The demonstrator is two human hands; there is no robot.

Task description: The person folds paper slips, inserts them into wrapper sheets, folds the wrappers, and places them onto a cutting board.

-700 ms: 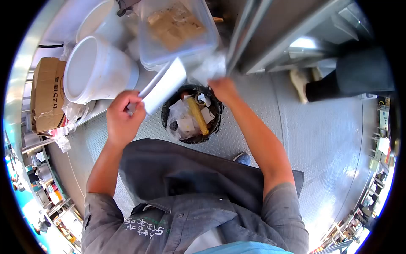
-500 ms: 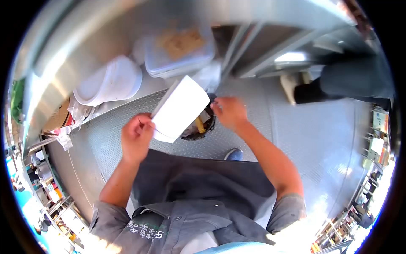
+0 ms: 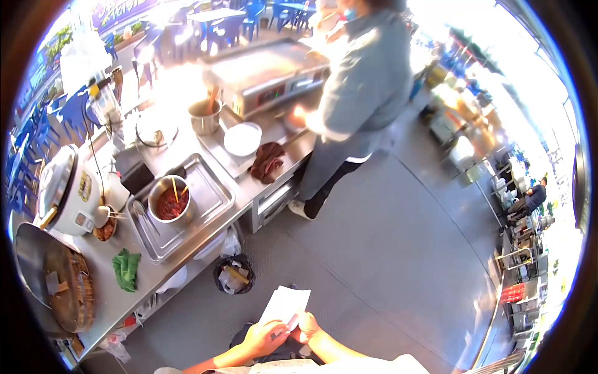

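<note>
White paper (image 3: 286, 304), folded or stacked in a few layers, is held low in front of my body at the bottom of the view. My left hand (image 3: 264, 340) grips its lower left part with bent fingers. On the lower right side, my right hand (image 3: 307, 326) pinches the same paper, thumb on top. Both hands are close together. Beyond them on the floor stands a small trash bin (image 3: 250, 284) with a black liner and some waste inside.
A steel counter (image 3: 205, 246) runs along the left, bearing a pot of red sauce (image 3: 171, 206) in a tray, a rice cooker (image 3: 78, 199), a green cloth (image 3: 126, 269) and a brown cloth (image 3: 268, 163). Another person (image 3: 367, 81) stands at the griddle (image 3: 268, 68).
My view has lifted from the bin to the counter and the co-worker. My right hand has left the bin's rim and now grips the paper along with my left hand.
</note>
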